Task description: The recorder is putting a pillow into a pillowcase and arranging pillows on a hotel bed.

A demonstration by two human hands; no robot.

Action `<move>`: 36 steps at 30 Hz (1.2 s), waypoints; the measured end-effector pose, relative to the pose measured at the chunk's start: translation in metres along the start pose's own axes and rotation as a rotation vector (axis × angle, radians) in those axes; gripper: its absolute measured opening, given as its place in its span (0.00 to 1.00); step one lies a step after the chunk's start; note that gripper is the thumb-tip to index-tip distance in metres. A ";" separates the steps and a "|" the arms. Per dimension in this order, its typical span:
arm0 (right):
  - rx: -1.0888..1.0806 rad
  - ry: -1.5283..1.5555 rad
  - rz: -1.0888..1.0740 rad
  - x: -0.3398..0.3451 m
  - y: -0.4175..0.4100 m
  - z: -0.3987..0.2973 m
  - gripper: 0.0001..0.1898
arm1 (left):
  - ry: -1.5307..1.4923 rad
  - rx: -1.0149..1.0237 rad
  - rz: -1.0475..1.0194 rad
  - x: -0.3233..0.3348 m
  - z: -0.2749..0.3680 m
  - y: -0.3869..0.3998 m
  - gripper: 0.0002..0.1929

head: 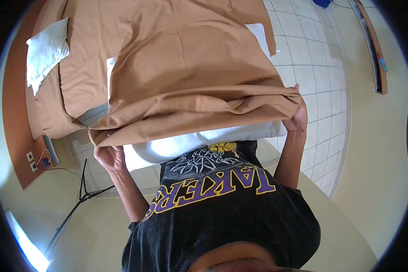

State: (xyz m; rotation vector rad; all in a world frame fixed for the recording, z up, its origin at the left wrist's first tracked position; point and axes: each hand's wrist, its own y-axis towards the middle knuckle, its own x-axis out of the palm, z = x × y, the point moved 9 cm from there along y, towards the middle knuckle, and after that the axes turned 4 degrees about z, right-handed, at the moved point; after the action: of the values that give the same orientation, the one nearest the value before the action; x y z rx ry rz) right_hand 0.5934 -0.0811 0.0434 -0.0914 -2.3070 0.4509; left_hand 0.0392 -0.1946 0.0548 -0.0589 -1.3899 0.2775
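Observation:
A brown cloth sheet (193, 64) stretches across in front of me, its near edge gathered in long folds. My left hand (110, 157) grips its near left corner, fingers partly hidden under the cloth. At the near right corner, my right hand (297, 117) holds the gathered fabric with the thumb upward. Beneath the sheet lies a padded white piece of bedding (149, 153), showing along the near edge and at the sides. What supports it is hidden.
A bed with brown covers (85, 68) stands at the left, bearing a white pillow (49, 54). A black light stand (85, 195) with a bright lamp (27, 243) is at lower left. Wall sockets (30, 161) hold a plug and cable. Tiled floor (312, 81) runs along the right.

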 end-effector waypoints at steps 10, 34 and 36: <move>0.019 0.403 -0.526 0.110 0.058 -0.076 0.23 | -0.159 -0.099 -0.371 0.141 0.012 0.078 0.18; -0.146 0.027 -0.075 0.115 0.213 -0.105 0.14 | 0.171 -0.153 -0.444 0.150 -0.016 0.228 0.21; -0.029 0.091 -0.250 0.123 0.169 -0.083 0.15 | 0.316 -0.139 -0.408 0.139 -0.014 0.163 0.24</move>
State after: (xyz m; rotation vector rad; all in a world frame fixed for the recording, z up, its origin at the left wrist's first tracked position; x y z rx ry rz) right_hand 0.5537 0.1256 0.1225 0.1582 -2.1995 0.2791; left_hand 0.0479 -0.0038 0.1524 0.0641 -1.0743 -0.1643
